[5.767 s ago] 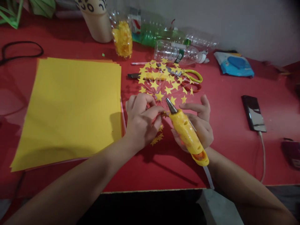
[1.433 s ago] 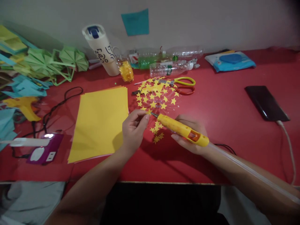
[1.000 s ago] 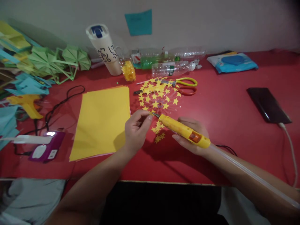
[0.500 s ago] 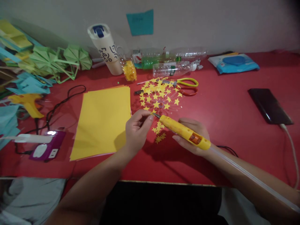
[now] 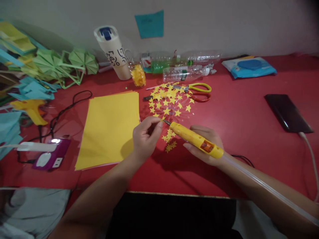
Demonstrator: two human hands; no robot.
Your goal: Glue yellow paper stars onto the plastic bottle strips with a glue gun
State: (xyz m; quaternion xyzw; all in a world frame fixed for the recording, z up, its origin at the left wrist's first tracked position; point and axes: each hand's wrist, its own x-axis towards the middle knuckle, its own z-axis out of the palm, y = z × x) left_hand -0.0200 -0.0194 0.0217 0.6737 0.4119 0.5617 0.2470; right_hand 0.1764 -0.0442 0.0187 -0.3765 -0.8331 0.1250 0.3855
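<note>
Left hand (image 5: 147, 137) pinches a yellow star (image 5: 162, 119), apparently to steady it just left of the glue gun (image 5: 188, 134) that the right hand (image 5: 211, 135) clasps.

Paper stack (image 5: 109, 129) left of stars (image 5: 165, 102), phone (image 5: 287, 113) far right, bottles (image 5: 183, 73) behind stars
</note>
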